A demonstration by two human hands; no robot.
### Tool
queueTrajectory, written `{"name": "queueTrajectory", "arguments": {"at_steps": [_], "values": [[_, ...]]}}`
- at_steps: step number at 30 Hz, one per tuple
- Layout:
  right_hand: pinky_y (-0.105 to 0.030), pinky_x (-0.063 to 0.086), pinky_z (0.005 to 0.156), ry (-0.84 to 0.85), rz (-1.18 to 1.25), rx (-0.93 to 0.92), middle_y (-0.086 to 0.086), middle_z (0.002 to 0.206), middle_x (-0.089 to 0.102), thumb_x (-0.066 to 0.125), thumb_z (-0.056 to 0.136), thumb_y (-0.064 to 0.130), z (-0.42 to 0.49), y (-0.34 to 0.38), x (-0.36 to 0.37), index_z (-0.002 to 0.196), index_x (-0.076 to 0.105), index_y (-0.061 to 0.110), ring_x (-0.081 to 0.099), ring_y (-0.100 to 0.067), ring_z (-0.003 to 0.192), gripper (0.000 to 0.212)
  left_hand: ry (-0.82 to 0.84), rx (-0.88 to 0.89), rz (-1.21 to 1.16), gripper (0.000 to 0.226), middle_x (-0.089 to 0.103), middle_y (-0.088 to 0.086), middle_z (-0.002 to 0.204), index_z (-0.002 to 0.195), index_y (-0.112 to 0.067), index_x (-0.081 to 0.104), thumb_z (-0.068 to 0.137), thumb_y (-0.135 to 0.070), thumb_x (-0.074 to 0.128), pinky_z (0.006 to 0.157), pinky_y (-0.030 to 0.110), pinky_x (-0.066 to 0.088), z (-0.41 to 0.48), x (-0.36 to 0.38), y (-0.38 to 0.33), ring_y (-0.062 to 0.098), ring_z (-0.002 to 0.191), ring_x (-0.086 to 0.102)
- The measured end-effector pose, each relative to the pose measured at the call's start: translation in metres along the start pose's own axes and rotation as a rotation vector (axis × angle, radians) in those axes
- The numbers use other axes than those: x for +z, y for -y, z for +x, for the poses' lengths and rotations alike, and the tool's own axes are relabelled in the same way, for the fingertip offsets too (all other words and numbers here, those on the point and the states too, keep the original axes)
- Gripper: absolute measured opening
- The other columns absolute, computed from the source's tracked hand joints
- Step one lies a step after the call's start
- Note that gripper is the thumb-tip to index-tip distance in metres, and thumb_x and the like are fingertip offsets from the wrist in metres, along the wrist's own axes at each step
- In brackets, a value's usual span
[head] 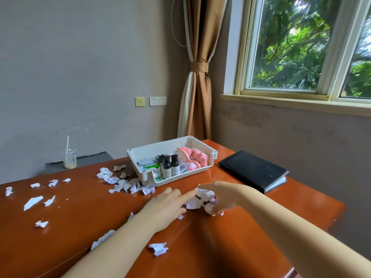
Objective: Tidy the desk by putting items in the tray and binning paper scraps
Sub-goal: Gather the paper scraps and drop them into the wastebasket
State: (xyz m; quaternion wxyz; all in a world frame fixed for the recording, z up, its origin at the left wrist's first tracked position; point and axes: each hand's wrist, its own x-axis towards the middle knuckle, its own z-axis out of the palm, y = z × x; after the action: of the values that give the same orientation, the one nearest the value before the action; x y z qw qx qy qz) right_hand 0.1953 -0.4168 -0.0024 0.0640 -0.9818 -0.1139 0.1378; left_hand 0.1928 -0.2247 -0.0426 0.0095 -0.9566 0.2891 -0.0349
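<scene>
A white plastic tray (pixel 176 142) stands at the back of the red-brown desk (pixel 251 233); it holds two small dark bottles (pixel 171 165), a pink fan (pixel 195 157) and tubes. My right hand (pixel 222 195) is cupped around a bunch of crumpled white paper scraps (pixel 201 200) in front of the tray. My left hand (pixel 168 207) lies flat beside it, its forefinger stretched out and touching the bunch. More paper scraps (pixel 124 182) lie heaped at the tray's left corner, and others (pixel 33 201) are scattered over the left of the desk. One scrap (pixel 158 248) lies near my left forearm.
A black notebook (pixel 253 169) lies right of the tray near the desk's right edge. A clear beaker with a stirrer (pixel 69 159) stands on a grey unit behind the desk at the left. Wall, curtain and window close off the back and right. No bin is in view.
</scene>
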Motion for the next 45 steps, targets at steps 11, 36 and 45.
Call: {"name": "queueTrajectory", "arguments": {"at_steps": [11,36,45], "values": [[-0.030,0.052,0.076,-0.063,0.000,-0.070,-0.008,0.122,0.059,0.070,0.082,0.025,0.019,0.025,0.005,0.134,0.050,0.015,0.060,-0.024,0.100,0.057,-0.001,0.005,0.141,0.029,0.048,0.010,0.117,0.122,-0.011,0.053,0.100,-0.024,0.038,0.080,0.039,0.043,0.002,0.000,-0.005,0.027,0.112,0.043],[-0.015,0.030,0.046,-0.359,0.117,-0.128,0.002,0.073,0.053,0.065,0.083,0.010,-0.001,0.035,0.000,0.094,0.072,0.004,0.048,-0.014,0.061,0.014,-0.118,-0.266,-0.363,0.022,0.063,0.011,0.101,0.109,-0.011,0.068,0.095,-0.011,0.051,0.072,0.026,0.050,0.001,-0.034,-0.008,0.025,0.095,0.059],[-0.006,0.035,0.041,-0.335,0.150,-0.003,0.008,0.059,0.057,0.067,0.082,0.011,-0.077,0.004,-0.042,0.092,0.074,0.008,0.054,-0.003,0.047,0.012,-0.343,-0.123,-0.484,0.016,0.061,0.007,0.089,0.095,-0.012,0.073,0.090,-0.011,0.058,0.063,0.023,0.039,-0.010,-0.082,-0.068,0.018,0.082,0.054]]}}
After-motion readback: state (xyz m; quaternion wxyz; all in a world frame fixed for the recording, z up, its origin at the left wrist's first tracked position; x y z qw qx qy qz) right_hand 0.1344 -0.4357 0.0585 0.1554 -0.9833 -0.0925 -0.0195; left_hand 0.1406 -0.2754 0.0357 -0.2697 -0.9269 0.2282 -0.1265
